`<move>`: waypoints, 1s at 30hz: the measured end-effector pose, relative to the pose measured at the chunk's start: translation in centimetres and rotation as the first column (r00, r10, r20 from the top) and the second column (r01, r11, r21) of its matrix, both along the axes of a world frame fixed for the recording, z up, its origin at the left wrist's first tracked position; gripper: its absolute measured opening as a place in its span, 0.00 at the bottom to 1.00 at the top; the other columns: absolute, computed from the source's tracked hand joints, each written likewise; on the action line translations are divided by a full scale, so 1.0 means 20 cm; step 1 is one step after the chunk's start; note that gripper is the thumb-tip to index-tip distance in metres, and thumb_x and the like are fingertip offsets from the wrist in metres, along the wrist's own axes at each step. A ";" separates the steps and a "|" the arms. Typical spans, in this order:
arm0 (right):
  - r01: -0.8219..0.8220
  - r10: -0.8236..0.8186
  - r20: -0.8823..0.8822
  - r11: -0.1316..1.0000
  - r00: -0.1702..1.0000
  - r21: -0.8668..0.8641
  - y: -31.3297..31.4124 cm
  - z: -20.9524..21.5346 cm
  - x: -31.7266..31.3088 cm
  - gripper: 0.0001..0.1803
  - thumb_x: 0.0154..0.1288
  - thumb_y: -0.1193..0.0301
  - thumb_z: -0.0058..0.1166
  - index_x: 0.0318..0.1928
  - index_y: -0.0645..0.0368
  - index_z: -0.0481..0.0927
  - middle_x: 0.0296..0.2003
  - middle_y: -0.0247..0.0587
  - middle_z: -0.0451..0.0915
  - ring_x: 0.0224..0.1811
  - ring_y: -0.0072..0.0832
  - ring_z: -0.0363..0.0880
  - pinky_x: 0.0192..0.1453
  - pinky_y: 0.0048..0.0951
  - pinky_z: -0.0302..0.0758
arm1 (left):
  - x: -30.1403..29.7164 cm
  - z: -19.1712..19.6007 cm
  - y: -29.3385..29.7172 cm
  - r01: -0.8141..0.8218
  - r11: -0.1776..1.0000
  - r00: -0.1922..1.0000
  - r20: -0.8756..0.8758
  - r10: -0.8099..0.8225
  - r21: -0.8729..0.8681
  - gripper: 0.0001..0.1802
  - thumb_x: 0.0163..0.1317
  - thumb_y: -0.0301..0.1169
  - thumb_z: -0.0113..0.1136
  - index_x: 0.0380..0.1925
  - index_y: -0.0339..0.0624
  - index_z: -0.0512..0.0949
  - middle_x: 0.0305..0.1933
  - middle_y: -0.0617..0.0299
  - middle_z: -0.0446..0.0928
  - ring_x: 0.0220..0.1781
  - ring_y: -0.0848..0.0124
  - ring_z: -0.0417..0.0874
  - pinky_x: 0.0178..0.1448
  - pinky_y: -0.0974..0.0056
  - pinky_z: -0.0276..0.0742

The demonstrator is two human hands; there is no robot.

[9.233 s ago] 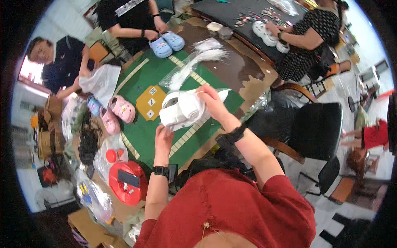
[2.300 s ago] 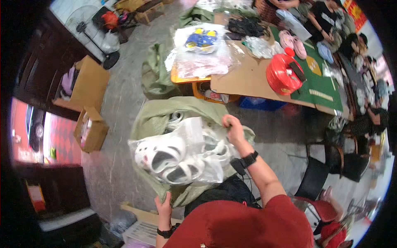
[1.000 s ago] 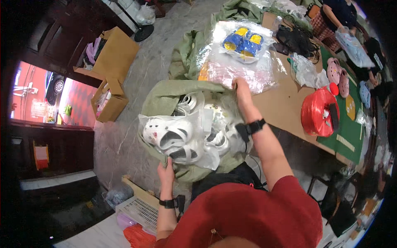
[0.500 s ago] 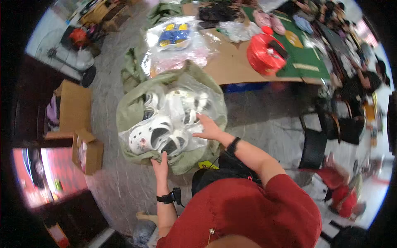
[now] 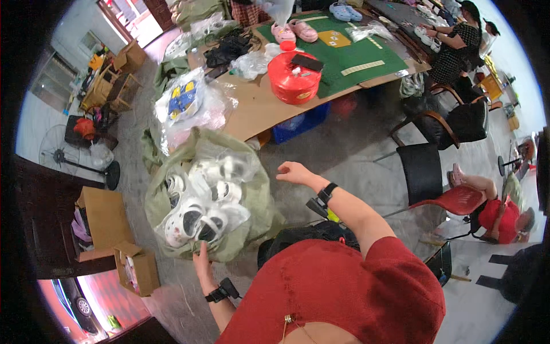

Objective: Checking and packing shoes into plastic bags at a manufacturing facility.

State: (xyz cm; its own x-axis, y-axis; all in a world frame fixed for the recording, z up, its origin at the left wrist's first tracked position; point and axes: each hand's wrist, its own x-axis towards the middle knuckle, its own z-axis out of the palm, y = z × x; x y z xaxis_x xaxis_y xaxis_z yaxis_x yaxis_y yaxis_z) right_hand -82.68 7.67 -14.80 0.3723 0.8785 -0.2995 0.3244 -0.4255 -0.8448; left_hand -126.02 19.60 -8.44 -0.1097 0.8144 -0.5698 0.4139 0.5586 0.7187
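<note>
An open cardboard box (image 5: 106, 221) stands on the floor (image 5: 177, 286) at left. Beside it, a green sack (image 5: 258, 200) holds bagged white clogs (image 5: 182, 223); the left hand (image 5: 201, 262) seems to pinch its near rim, and if that slackened, the pair there could slide out. The red round bundle (image 5: 286, 86), close to the near edge of the surface (image 5: 246, 117), might fall if bumped. The right hand (image 5: 295, 173), empty and loosely curled, hangs beyond the sack's right edge.

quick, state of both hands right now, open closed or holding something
Left hand: at the near rim of the olive-green woven sack; whether it grips cannot be told.
Right hand: open, empty, fingers loosely bent.
</note>
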 end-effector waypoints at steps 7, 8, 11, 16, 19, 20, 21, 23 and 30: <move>0.202 -0.205 -0.159 0.979 0.966 -0.037 -0.71 -0.04 0.72 0.25 0.55 0.57 0.63 0.48 0.62 0.80 0.41 0.43 0.83 0.43 0.32 0.81 0.48 0.30 0.76 | 0.11 -0.07 -0.06 0.207 0.946 0.895 -0.439 -0.080 0.249 0.48 0.46 0.49 0.72 0.56 0.21 0.64 0.52 0.40 0.75 0.48 0.55 0.79 0.53 0.56 0.73; 0.226 -0.234 -0.215 0.972 0.948 -0.062 -0.83 -0.03 0.83 0.23 0.58 0.61 0.63 0.50 0.60 0.78 0.41 0.38 0.82 0.42 0.25 0.79 0.42 0.28 0.76 | 0.28 0.02 -0.10 0.225 0.942 0.892 -0.442 -0.097 0.247 0.48 0.46 0.49 0.72 0.56 0.21 0.64 0.52 0.40 0.75 0.48 0.55 0.79 0.53 0.56 0.73; 0.363 -0.380 -0.187 0.924 0.906 -0.117 -1.14 0.02 1.11 0.24 0.57 0.59 0.63 0.50 0.61 0.78 0.38 0.37 0.82 0.37 0.22 0.78 0.38 0.25 0.75 | 0.63 0.14 -0.16 0.343 0.904 0.377 -0.919 0.117 0.256 0.52 0.45 0.53 0.68 0.60 0.26 0.59 0.54 0.37 0.71 0.53 0.43 0.75 0.56 0.47 0.71; 0.514 -0.528 -0.179 0.850 0.831 -0.121 -1.53 0.00 1.44 0.23 0.58 0.60 0.62 0.49 0.62 0.78 0.37 0.37 0.82 0.36 0.21 0.78 0.37 0.24 0.74 | 1.39 0.20 -0.26 0.652 0.647 0.478 -0.877 0.054 0.395 0.48 0.46 0.51 0.69 0.61 0.32 0.62 0.54 0.39 0.71 0.52 0.43 0.74 0.59 0.48 0.67; 0.590 -0.596 -0.264 0.800 0.759 -0.109 -1.65 -0.03 1.54 0.22 0.58 0.61 0.62 0.48 0.62 0.78 0.37 0.39 0.82 0.37 0.23 0.79 0.40 0.25 0.75 | 1.90 0.28 -0.33 0.720 0.517 0.632 -0.744 -0.215 0.462 0.40 0.44 0.36 0.70 0.59 0.38 0.67 0.53 0.39 0.72 0.57 0.46 0.70 0.61 0.49 0.63; 0.618 -0.621 -0.305 0.777 0.722 -0.119 -1.68 -0.04 1.56 0.22 0.57 0.61 0.63 0.48 0.62 0.79 0.37 0.40 0.83 0.38 0.25 0.80 0.43 0.27 0.76 | 2.04 0.28 -0.34 0.757 0.457 0.620 -0.733 -0.278 0.467 0.35 0.46 0.33 0.68 0.58 0.42 0.69 0.55 0.42 0.72 0.56 0.47 0.71 0.63 0.49 0.61; 0.628 -0.630 -0.308 0.769 0.713 -0.119 -1.71 -0.05 1.58 0.22 0.57 0.61 0.63 0.48 0.62 0.79 0.37 0.40 0.83 0.38 0.25 0.80 0.43 0.27 0.76 | 2.18 0.27 -0.34 0.788 0.396 0.603 -0.720 -0.343 0.471 0.31 0.49 0.29 0.66 0.57 0.46 0.72 0.56 0.46 0.71 0.55 0.48 0.72 0.65 0.50 0.59; 0.617 -0.626 -0.357 0.772 0.694 -0.155 -1.76 -0.07 1.65 0.22 0.58 0.61 0.63 0.48 0.61 0.79 0.35 0.39 0.82 0.35 0.22 0.79 0.38 0.25 0.75 | 2.43 0.26 -0.38 0.823 0.091 0.554 -0.760 -0.340 0.560 0.25 0.49 0.19 0.61 0.51 0.44 0.76 0.55 0.49 0.71 0.50 0.52 0.74 0.59 0.55 0.67; 0.632 -0.671 -0.333 0.740 0.663 -0.232 -1.94 -0.17 2.07 0.23 0.59 0.59 0.61 0.50 0.60 0.78 0.38 0.37 0.82 0.36 0.21 0.78 0.36 0.24 0.73 | 3.24 0.11 -0.50 0.703 0.206 0.555 -0.343 -0.758 0.681 0.14 0.51 0.17 0.60 0.39 0.37 0.78 0.36 0.57 0.76 0.35 0.66 0.81 0.41 0.64 0.77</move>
